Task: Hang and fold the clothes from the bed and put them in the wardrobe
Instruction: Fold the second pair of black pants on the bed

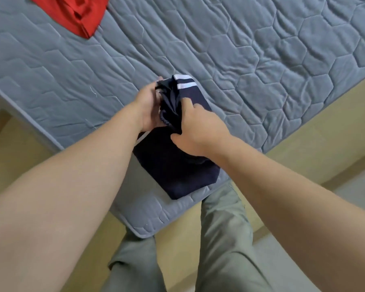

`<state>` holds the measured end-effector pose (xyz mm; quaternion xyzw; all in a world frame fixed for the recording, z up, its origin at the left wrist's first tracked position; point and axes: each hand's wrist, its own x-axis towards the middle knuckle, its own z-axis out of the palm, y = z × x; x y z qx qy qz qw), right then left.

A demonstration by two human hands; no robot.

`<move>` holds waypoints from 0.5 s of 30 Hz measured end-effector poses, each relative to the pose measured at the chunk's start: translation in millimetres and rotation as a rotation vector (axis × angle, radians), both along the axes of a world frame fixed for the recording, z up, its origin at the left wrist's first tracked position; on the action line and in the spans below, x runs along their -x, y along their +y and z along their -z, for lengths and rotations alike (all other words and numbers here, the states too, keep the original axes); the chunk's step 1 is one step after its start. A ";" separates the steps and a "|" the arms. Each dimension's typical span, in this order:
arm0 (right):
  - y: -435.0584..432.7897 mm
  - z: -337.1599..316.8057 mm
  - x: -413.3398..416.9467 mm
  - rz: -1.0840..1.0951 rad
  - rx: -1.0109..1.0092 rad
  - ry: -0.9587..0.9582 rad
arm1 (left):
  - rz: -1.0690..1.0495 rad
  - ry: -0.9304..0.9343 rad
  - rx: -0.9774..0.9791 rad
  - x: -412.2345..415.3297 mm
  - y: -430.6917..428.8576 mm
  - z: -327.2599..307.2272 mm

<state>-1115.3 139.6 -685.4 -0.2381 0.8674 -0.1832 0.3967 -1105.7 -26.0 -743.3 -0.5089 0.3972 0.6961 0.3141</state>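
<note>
**Navy shorts half-folded at the bed's near corner**

The navy garment (173, 169), likely shorts with white stripes, lies on the corner of the bed (261, 60) nearest the person. Its long axis runs straight away from the body. The flat, folded end is closest and the striped end is farthest. Both hands work the far half. The left hand (148, 108) cups and grips the bunched cloth from the left side. The right hand (198, 133) comes from the right, with thumb and fingers pinching the fabric at the middle. They are about equally near. The next fold probably brings the loose far end back toward the body, over the flat part. A red garment (72, 13) waits well apart, at the bed's far left.
</note>
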 end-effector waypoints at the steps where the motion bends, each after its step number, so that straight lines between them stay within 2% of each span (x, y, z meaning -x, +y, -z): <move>1: -9.7 -0.8 -20.2 -0.004 -0.019 0.023 | 0.041 -0.007 -0.057 -13.5 -14.8 -3.9; 6: -44.2 25.2 -101.1 -0.006 -0.091 0.055 | 0.223 -0.036 -0.091 -80.8 -64.2 -10.7; 10: -52.9 58.5 -137.6 -0.057 -0.177 0.043 | 0.231 -0.100 0.066 -124.4 -62.1 8.7; 15: -50.4 84.6 -152.6 -0.086 -0.142 -0.094 | -0.085 -0.141 0.415 -155.4 -29.3 39.1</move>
